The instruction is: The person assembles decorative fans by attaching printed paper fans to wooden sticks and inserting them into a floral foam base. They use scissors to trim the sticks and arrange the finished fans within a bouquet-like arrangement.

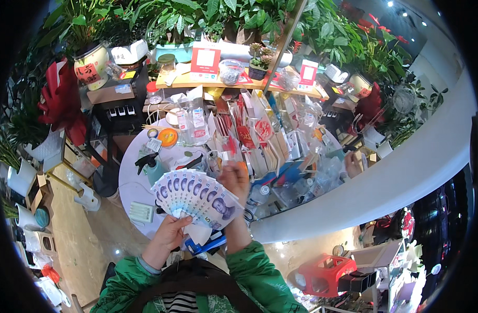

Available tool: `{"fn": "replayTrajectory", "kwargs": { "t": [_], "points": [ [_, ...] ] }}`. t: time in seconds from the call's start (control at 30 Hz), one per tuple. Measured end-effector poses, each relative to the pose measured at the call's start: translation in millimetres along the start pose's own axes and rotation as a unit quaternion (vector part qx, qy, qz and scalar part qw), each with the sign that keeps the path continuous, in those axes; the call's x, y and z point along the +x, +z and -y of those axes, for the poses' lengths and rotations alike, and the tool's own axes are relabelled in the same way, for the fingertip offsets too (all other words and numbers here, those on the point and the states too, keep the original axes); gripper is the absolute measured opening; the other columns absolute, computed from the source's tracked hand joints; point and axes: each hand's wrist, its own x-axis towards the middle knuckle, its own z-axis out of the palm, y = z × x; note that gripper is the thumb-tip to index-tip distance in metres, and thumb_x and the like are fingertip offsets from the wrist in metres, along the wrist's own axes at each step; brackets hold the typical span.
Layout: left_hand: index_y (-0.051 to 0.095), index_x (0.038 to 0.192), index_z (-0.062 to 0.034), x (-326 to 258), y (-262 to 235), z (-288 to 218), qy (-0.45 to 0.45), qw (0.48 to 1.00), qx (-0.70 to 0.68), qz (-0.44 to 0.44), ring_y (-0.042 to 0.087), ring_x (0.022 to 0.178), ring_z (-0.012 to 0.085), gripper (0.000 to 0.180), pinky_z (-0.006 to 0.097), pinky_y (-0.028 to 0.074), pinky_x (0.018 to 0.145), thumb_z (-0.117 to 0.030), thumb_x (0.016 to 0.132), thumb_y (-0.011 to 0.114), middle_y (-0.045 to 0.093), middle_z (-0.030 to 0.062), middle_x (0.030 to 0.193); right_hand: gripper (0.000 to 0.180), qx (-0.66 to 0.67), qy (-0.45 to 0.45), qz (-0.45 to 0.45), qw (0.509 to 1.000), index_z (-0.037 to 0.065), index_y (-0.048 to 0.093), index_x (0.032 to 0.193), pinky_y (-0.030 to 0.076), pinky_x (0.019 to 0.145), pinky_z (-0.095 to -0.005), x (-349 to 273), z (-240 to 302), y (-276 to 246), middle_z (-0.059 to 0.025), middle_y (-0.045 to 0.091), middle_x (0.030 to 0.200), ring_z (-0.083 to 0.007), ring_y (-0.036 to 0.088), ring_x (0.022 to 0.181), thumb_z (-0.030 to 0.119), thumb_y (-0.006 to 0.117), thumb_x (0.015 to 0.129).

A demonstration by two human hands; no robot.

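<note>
Over the near part of a round, pale surface [131, 180], the person's left hand [171, 233] grips the base of a fan of banknotes [194, 193] — purple-blue, spread wide, a white slip [200, 234] at its base. The right hand [234, 180] is raised just beyond the fan's right side, blurred; whether it holds anything I cannot tell. Left of the fan are a spray bottle [154, 171] and a pale green box [141, 213]. Farther back sit an orange roll [168, 137] and upright red packets [245, 136]. Beyond them — a wooden shelf [171, 82] and leafy plants [168, 21].
</note>
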Motion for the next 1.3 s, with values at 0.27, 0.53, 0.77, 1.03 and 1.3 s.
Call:
{"fn": "replayTrajectory", "kwargs": {
  "t": [0.27,0.53,0.77,1.03,1.3],
  "points": [
    [0.058,0.107,-0.0011,-0.1,-14.0,-12.8,0.054,0.998,-0.011,0.006,0.063,0.087,0.0181,0.027,0.031,0.051,0.076,0.001,0.080,0.061,0.064,0.0088,0.099,0.015,-0.549,-0.289,-0.146,0.770,-0.002,0.061,0.097,0.047,0.071,-0.0336,56.1,37.4,-110.2,-0.0145,0.061,0.087,-0.0273,0.060,0.078,0.008,0.054,0.087],
    [0.057,0.109,-0.0029,0.0,-14.2,-21.5,0.035,0.999,-0.006,0.001,0.063,0.083,0.0152,0.028,0.026,0.051,0.065,0.001,0.081,0.059,0.065,0.0068,0.099,0.017,-0.651,-0.320,-0.097,0.682,0.001,0.059,0.099,0.046,0.068,-0.0435,65.7,40.4,-106.4,-0.0188,0.061,0.085,-0.0367,0.058,0.078,0.008,0.051,0.086],
    [0.057,0.108,-0.0028,-3.6,-12.4,-23.5,0.047,0.999,0.003,0.004,0.063,0.083,0.0150,0.027,0.026,0.051,0.065,0.001,0.081,0.059,0.065,0.0069,0.098,0.018,-0.695,-0.269,-0.061,0.664,0.005,0.063,0.097,0.047,0.064,-0.0447,82.5,61.5,-99.5,-0.0190,0.062,0.080,-0.0376,0.060,0.073,0.011,0.053,0.084],
    [0.058,0.106,-0.0017,-6.1,-11.9,-24.6,0.044,0.999,0.002,-0.025,0.064,0.078,0.0153,0.024,0.026,0.051,0.060,-0.001,0.082,0.060,0.066,0.0073,0.095,0.020,-0.731,-0.190,-0.023,0.655,0.006,0.066,0.096,0.048,0.068,-0.0449,108.5,84.9,-78.3,-0.0195,0.063,0.081,-0.0372,0.061,0.077,0.015,0.054,0.083],
    [0.058,0.106,-0.0018,-11.5,-17.3,-28.8,0.054,0.998,-0.002,-0.032,0.064,0.080,0.0156,0.025,0.026,0.052,0.063,0.001,0.081,0.060,0.065,0.0077,0.096,0.017,-0.814,-0.102,-0.009,0.571,0.003,0.065,0.086,0.049,0.071,-0.0461,134.8,84.5,-59.2,-0.0205,0.063,0.084,-0.0374,0.061,0.081,0.016,0.054,0.082]
  ]
}}
